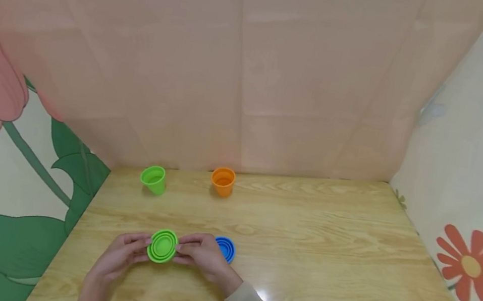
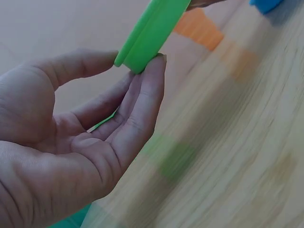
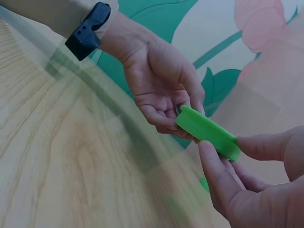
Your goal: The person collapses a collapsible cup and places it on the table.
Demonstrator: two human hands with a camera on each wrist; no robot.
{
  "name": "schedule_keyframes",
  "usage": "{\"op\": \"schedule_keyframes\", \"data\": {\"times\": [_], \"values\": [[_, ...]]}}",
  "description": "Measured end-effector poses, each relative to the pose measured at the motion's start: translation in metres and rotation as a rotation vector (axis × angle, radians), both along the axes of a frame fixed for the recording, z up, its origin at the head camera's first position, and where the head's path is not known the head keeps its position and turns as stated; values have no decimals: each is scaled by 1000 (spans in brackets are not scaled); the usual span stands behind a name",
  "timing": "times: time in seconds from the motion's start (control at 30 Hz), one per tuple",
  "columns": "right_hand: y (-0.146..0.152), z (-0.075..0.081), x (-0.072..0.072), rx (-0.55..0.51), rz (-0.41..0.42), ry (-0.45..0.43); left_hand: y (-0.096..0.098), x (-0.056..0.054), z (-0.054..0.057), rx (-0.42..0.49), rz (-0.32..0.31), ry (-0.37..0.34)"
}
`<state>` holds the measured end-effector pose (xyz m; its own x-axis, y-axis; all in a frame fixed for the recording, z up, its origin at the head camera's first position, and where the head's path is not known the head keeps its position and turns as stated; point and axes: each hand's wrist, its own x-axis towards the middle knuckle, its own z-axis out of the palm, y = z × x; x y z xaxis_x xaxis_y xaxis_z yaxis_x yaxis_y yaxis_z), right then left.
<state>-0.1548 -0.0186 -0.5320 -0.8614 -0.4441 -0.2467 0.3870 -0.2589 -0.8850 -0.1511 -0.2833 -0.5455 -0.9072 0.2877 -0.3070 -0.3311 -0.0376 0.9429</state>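
Observation:
A green collapsible cup (image 1: 162, 246), folded flat into a ringed disc, is held up between both hands over the near left part of the table. My left hand (image 1: 120, 254) pinches its left edge, thumb on the rim and fingertips underneath, as the left wrist view shows on the cup's side (image 2: 154, 33). From the other side my right hand (image 1: 205, 255) pinches the edge between thumb and fingers; in the right wrist view the cup (image 3: 209, 133) spans the two hands. A blue collapsed cup (image 1: 226, 249) lies on the table, partly hidden behind the right hand.
Toward the back of the wooden table (image 1: 325, 243) stand an expanded green cup (image 1: 153, 179) at left and an expanded orange cup (image 1: 223, 182) right of it. A pinkish covering (image 1: 256, 71) rises behind the table's far edge. Flower-painted panels flank both sides.

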Motion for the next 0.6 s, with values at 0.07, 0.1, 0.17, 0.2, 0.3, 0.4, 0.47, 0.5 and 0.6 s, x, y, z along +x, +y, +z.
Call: {"op": "schedule_keyframes", "data": {"times": [0.07, 0.1, 0.17, 0.2, 0.3, 0.4, 0.47, 0.5, 0.6], "values": [[-7, -3, 0, 1, -4, -7, -6, 1, -2, -21, 31, -23], [-11, -5, 0, 4, -7, -7, -8, 2, -3, -34, 50, -34], [-19, -8, 0, 11, -16, -12, -12, 1, -4, -56, 79, -50], [-22, -10, 0, 14, -25, -15, -14, 1, -5, -66, 93, -54], [-34, -15, -1, 28, -55, -21, -19, -2, -7, -93, 132, -50], [-46, -20, -3, 50, -68, -26, -24, -3, -9, -109, 155, -41], [-52, -23, -6, 70, -71, -21, -27, -4, -10, -118, 176, -37], [-55, -24, -7, 84, -70, -13, -29, -4, -10, -122, 188, -40], [-62, -25, -11, 124, -72, 5, -32, -5, -11, -145, 195, -43]]}}
